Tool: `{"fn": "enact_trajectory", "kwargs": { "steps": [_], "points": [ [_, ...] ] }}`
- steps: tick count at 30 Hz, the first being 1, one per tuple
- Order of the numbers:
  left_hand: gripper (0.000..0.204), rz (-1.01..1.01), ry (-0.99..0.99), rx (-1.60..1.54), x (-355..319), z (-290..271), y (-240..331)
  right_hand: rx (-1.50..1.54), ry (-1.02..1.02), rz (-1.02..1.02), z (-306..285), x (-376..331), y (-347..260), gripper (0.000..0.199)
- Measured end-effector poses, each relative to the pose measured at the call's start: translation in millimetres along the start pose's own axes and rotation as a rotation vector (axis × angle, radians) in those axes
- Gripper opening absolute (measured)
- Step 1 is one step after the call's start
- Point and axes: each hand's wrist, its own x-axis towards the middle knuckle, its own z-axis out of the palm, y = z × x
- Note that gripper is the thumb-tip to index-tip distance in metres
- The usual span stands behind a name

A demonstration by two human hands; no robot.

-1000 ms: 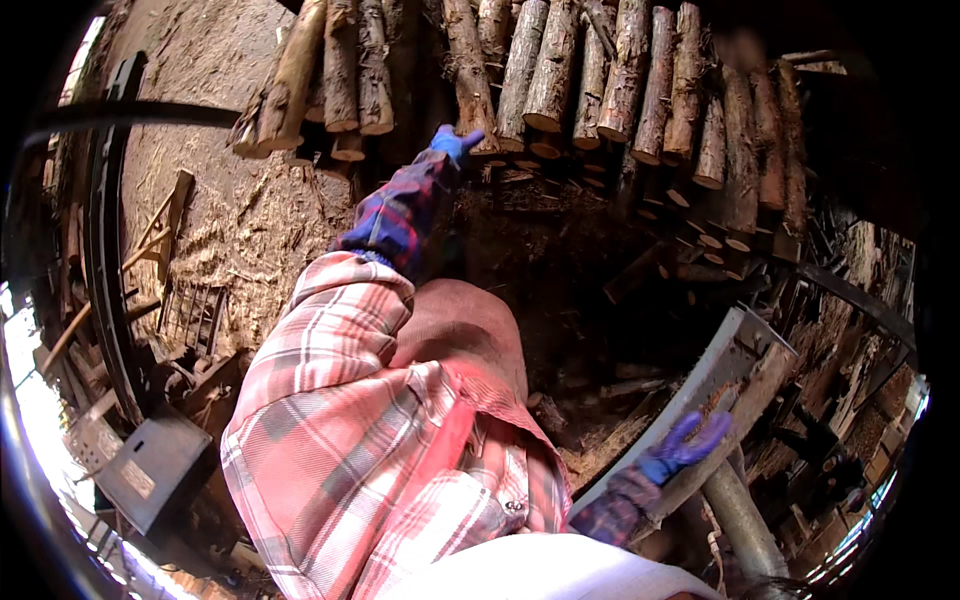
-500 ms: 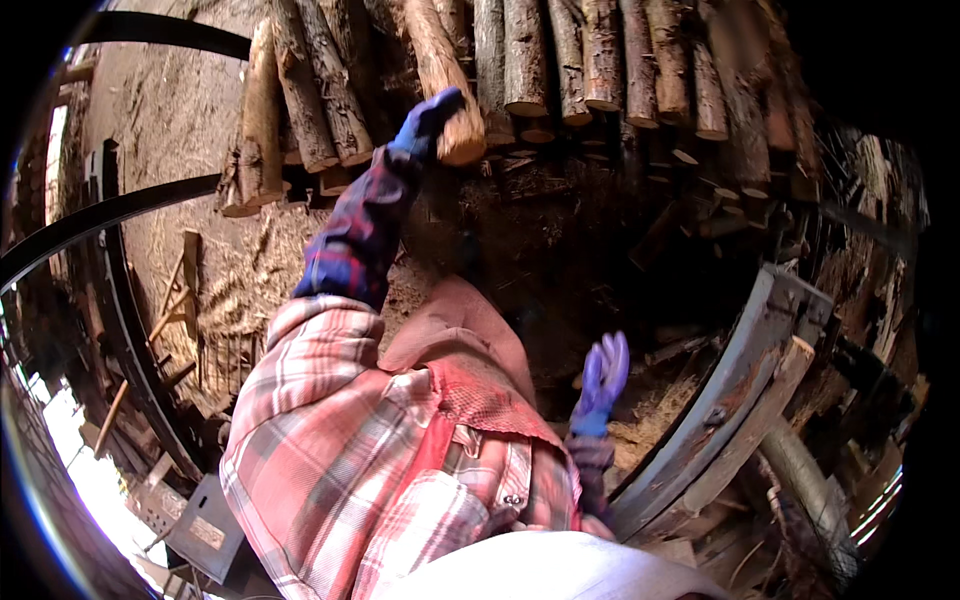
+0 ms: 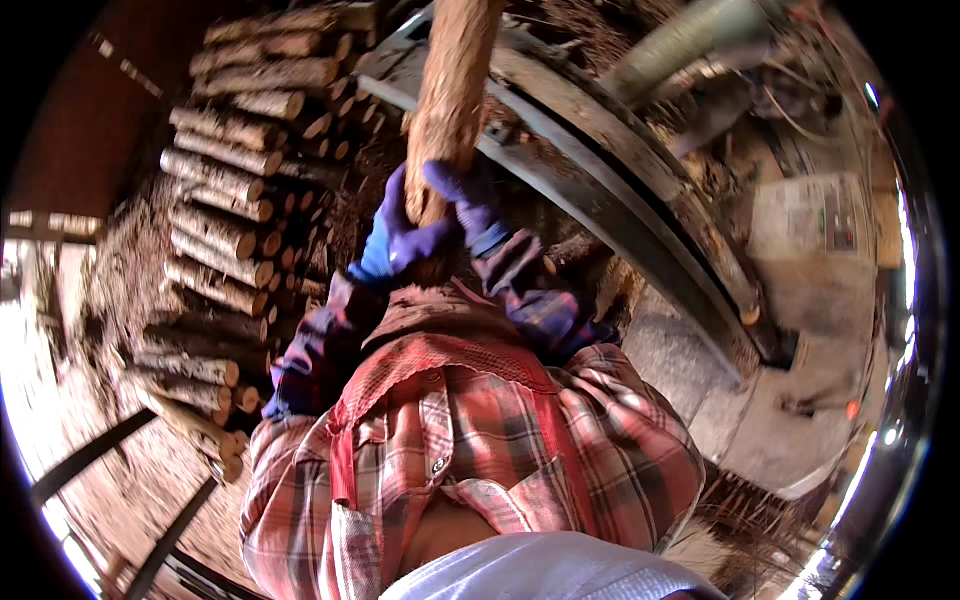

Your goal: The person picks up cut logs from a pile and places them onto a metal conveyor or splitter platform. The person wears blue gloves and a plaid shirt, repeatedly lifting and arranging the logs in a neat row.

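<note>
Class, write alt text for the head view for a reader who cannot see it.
Two hands in blue gloves, left hand and right hand, grip the near end of a bark-covered log. A stack of logs lies to the left, a curved metal frame to the right.

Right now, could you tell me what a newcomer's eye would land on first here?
A thick bark-covered log rises at top centre, gripped at its near end by the left hand and right hand, both in blue gloves. To the left lies a stack of cut logs; to the right curves a dark metal rail.
</note>
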Motion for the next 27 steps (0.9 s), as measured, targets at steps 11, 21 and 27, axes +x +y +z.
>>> {"fn": "enact_trajectory", "kwargs": {
  "steps": [11, 21, 27],
  "points": [
    [0.084, -0.235, -0.484, -0.585, 86, 180, -89, -0.039, 0.567, -0.359, -167, -48, -86, 0.058],
    [0.115, -0.055, -0.684, -0.392, 92, 293, -48, -0.038, 0.631, -0.594, -187, -119, -184, 0.055],
    [0.062, -0.476, -0.607, -0.406, 56, 303, -73, -0.036, 0.769, -0.449, -235, -141, -122, 0.056]
  ]
}}
